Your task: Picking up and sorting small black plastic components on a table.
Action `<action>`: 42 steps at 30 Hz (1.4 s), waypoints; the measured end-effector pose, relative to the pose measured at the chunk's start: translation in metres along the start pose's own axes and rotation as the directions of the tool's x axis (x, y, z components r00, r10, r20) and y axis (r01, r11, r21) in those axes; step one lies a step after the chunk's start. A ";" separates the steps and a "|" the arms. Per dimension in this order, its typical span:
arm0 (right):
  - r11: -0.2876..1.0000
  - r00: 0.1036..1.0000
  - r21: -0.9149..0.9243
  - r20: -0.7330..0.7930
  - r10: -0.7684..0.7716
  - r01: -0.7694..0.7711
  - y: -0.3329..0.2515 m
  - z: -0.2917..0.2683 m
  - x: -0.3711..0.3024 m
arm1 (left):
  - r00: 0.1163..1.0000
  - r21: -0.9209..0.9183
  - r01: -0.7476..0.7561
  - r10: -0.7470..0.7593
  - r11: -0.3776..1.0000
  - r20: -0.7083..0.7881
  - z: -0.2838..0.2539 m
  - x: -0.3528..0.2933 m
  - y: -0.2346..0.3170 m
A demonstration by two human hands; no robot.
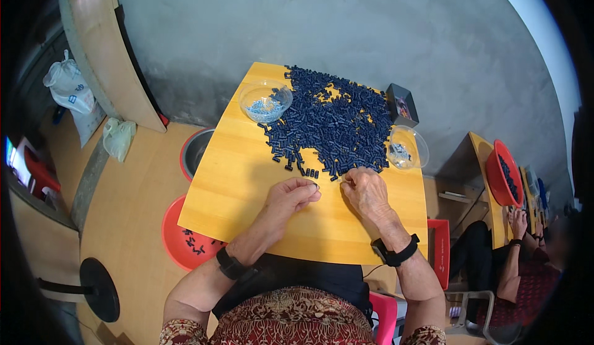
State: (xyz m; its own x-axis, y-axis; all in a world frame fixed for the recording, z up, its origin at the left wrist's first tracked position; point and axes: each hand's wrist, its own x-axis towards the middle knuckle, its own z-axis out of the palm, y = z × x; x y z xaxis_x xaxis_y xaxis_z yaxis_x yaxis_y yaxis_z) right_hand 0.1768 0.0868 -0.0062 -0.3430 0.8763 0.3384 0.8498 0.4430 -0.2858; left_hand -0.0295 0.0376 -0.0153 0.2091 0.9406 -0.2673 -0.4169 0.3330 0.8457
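A spread of small dark-blue or black plastic pieces (pixel 346 128) covers the far part of a yellow wooden table (pixel 226 178). My left hand (pixel 286 201) pinches a small dark piece (pixel 316 186) between thumb and forefinger, just this side of the pile. Close by on its right, my right hand (pixel 368 191) has its fingers curled together at the pile's near edge; whatever they grip is hidden. A clear bowl (pixel 286 90) with small silvery parts (pixel 264 107) stands left of the pile. Right of it sits another clear bowl (pixel 422 149) holding small metallic bits (pixel 400 153).
At the table's far right corner stands a black box (pixel 405 91). A red basin (pixel 170 237) with dark pieces is below the left edge, beside a grey basin (pixel 195 153). To the right, a person (pixel 526 271) works at another table under a red tub (pixel 492 169).
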 end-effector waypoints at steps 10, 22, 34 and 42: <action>0.985 0.991 -0.105 0.007 -0.136 0.136 0.001 0.009 0.004 | 0.999 0.022 -0.037 0.037 0.999 0.026 0.000 0.001 -0.010; 0.988 0.988 -0.028 -0.003 -0.154 0.154 -0.003 0.001 0.004 | 0.997 0.058 -0.066 0.064 0.996 0.036 0.006 -0.001 -0.007; -0.213 0.930 0.944 0.298 0.214 -0.254 -0.041 -0.030 -0.029 | 0.974 0.111 -0.186 0.168 0.976 0.151 0.033 -0.021 -0.004; -0.390 0.944 0.898 0.287 0.166 -0.204 -0.053 -0.032 -0.042 | 0.953 0.169 -0.252 0.214 0.953 0.212 0.040 -0.029 -0.003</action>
State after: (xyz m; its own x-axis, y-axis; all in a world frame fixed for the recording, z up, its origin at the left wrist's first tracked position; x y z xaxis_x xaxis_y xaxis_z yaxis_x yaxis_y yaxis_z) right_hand 0.1594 0.0201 0.0236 -0.2974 0.9546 0.0148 -0.6207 -0.1816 -0.7628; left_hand 0.0013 0.0070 0.0083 0.2979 0.9543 0.0246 -0.3000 0.0691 0.9514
